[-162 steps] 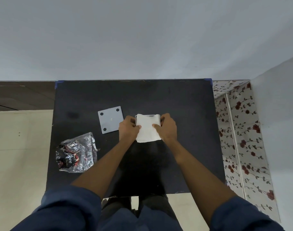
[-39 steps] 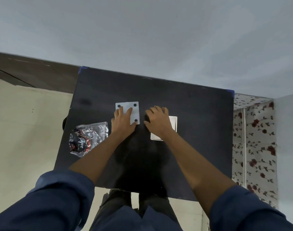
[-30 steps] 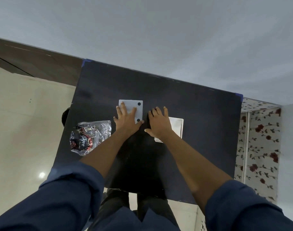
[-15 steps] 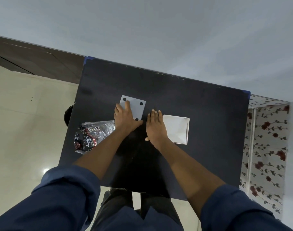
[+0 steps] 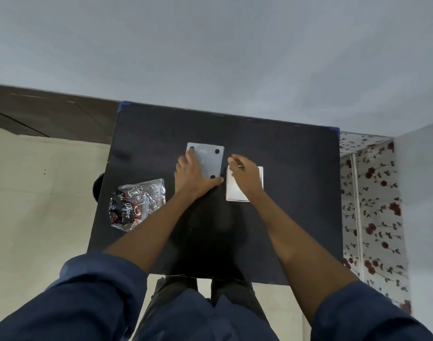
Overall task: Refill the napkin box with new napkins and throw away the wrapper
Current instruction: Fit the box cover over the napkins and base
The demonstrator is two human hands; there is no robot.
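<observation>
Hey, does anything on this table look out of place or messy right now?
Only the crumpled wrapper: it lies loose near the left edge of the black table, not thrown away yet. The grey base plate under the left hand is off the napkin box. Nothing looks spilled.

Left hand on grey lid, right hand over napkin box, wrapper left

I count one grey lid with three black dots visible, one white napkin box, one crumpled wrapper, two hands, left and right, on one tabletop.
</observation>
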